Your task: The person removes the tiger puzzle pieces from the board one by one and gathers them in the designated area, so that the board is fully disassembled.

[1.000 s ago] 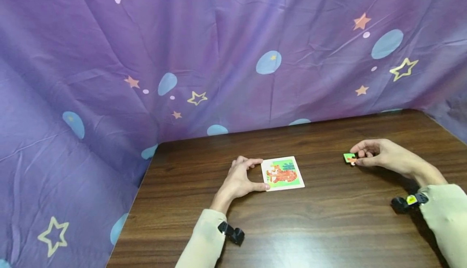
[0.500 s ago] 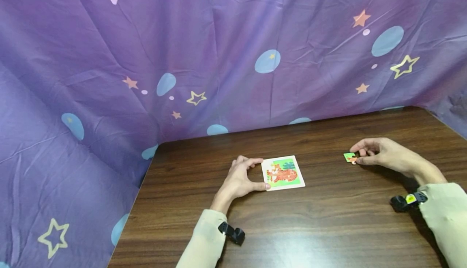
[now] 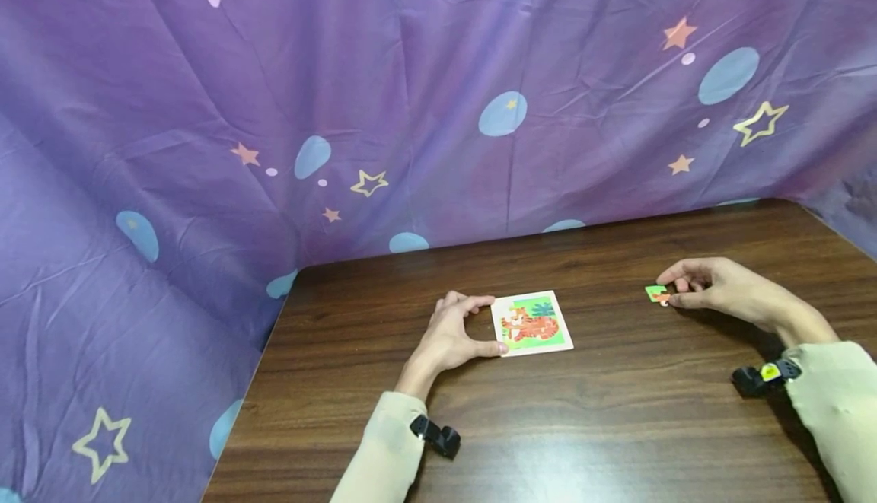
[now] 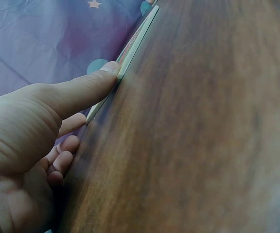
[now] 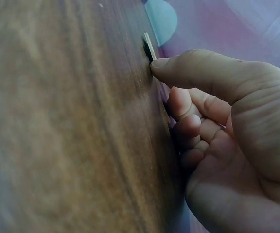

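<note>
A square jigsaw puzzle board (image 3: 532, 325) with a white border lies flat on the wooden table, showing an orange striped tiger on green. Its upper left part is bare and pale. My left hand (image 3: 450, 335) holds the board's left side, thumb on the near corner and index finger at the far corner. In the left wrist view, the thumb (image 4: 89, 90) presses on the board's edge. Off to the right, my right hand (image 3: 719, 290) pinches a small green and orange puzzle piece (image 3: 655, 294) between thumb and index finger. From the right wrist, the piece (image 5: 149, 46) appears edge-on, close over the table.
The dark wood table (image 3: 548, 412) reaches back to a purple cloth (image 3: 438, 107) printed with stars and ovals, which hangs behind it and along the left. Each wrist bears a black strapped camera, such as the left one (image 3: 435, 437).
Both hands keep their places and holds on the board and the piece. The head view has shifted very slightly.
</note>
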Demonstrator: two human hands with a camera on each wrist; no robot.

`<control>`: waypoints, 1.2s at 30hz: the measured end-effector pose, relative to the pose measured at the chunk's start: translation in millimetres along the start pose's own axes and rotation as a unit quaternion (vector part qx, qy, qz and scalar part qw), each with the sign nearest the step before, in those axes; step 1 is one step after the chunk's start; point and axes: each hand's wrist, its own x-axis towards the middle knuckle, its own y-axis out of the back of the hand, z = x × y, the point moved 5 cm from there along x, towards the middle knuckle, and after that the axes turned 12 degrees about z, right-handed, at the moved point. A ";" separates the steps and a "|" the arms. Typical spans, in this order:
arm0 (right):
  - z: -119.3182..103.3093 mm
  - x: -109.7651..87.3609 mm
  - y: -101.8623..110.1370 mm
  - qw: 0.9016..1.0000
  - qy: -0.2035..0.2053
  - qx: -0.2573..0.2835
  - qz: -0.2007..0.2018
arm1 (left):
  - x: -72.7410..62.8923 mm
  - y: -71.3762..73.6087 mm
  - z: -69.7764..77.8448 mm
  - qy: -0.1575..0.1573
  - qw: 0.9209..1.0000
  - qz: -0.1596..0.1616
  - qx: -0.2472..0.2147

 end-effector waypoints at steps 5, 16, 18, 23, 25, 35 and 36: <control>-0.2 0.0 0.0 1.000 0.004 0.000 0.000 | -0.4 0.6 2.8 0.018 1.000 -0.008 0.003; 0.8 -1.3 1.1 1.000 0.003 0.026 -0.003 | -0.5 0.3 3.1 0.019 1.000 -0.008 -0.002; 1.0 -1.4 1.1 0.999 0.001 0.034 -0.005 | -0.5 0.4 3.2 0.019 1.000 -0.008 -0.002; 0.8 -2.0 1.6 0.999 -0.008 0.050 -0.007 | -0.6 0.4 3.3 0.019 1.000 -0.008 0.001; 1.4 -2.2 2.2 0.998 -0.012 0.053 -0.005 | -0.7 0.5 3.4 0.019 1.000 -0.008 0.001; -28.4 2.8 13.4 0.996 -0.018 0.047 0.076 | -0.7 -1.1 2.8 0.006 1.000 -0.001 0.000; -37.6 2.9 15.2 0.995 -0.018 0.050 0.086 | -0.9 -1.5 3.2 0.004 1.000 -0.002 0.000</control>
